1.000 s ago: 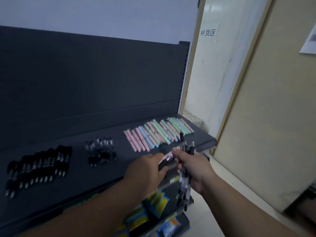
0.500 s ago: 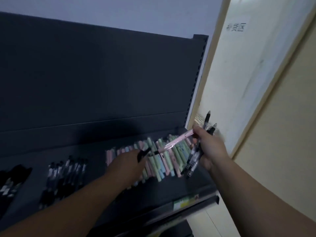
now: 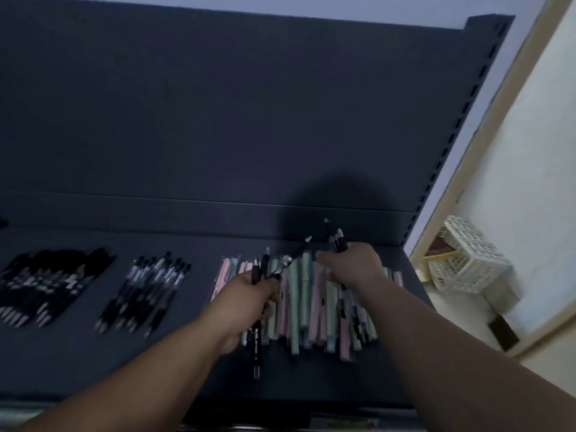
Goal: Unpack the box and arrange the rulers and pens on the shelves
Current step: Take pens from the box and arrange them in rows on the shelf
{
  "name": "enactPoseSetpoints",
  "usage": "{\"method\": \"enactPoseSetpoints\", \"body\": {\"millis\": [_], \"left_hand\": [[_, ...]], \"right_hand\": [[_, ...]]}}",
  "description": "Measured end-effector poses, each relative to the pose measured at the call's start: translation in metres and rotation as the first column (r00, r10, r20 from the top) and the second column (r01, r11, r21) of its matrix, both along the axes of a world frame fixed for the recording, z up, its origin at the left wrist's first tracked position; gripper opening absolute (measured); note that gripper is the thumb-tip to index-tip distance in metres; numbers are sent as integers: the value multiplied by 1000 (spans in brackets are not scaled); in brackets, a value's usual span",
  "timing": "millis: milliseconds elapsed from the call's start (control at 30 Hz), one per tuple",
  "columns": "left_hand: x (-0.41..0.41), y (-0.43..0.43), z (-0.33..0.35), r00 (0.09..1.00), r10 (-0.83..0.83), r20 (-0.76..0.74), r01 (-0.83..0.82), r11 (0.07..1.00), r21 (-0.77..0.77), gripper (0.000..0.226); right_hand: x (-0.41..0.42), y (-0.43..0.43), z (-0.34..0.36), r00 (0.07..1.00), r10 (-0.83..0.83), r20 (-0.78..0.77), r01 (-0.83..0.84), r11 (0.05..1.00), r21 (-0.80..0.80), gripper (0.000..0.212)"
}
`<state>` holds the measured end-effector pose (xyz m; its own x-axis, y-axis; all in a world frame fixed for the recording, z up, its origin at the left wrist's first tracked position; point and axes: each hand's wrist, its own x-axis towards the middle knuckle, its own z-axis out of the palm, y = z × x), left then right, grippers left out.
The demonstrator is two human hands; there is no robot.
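You are part-way through sorting pens onto the shelf (image 3: 156, 363). Nearest you, your left hand (image 3: 252, 296) is curling tight round a few dark pens (image 3: 256, 338), one hanging toward six o'clock. At two o'clock from it, your right hand (image 3: 353, 266) is clutching a bundle of pens (image 3: 335, 240), tips pointing to twelve. Both are hovering over the row of pastel pens (image 3: 311, 307). Lying toward nine o'clock are a group of clear-barrelled pens (image 3: 146, 291) and a pile of black pens (image 3: 46, 282). The next move is probably calling for carrying the dark pens left to their matching group and laying them parallel.
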<state>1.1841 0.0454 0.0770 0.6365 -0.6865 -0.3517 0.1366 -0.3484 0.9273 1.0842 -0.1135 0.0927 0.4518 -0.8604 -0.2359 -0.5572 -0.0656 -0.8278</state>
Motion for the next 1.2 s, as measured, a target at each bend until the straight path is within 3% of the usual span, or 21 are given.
{"method": "enactPoseSetpoints", "body": {"millis": [100,200,333,467,567,633,767,867,1200], "left_hand": [[-4,-2,3,998,32,-58,-35,998,-54,15],[-9,-1,7,997,0,-79,-7,996,-84,13],[-10,8,13,993,-64,-94,54,993,-105,15],[-4,23,17,988,-96,-118,82,990,-115,17],[8,37,21,988,-74,-137,57,990,-125,27],[24,48,21,996,-40,-75,32,993,-111,28],[67,77,21,1000,-17,18,20,991,-132,37],[106,107,29,996,21,92,-12,994,-106,38],[229,216,48,996,-84,43,89,988,-122,30]], "right_hand": [[2,3,3,979,-38,202,14,992,123,36],[6,11,8,962,-73,264,-3,961,276,43],[14,24,17,930,-125,347,-26,916,399,25],[20,42,21,914,-118,389,-44,922,384,22],[31,54,22,903,-118,413,-47,929,367,33],[42,65,22,901,-112,418,-52,931,361,39],[73,103,26,915,-12,402,-149,918,366,25],[101,139,29,921,60,385,-207,911,355,28],[218,252,36,886,159,436,-352,843,407,32]]}}
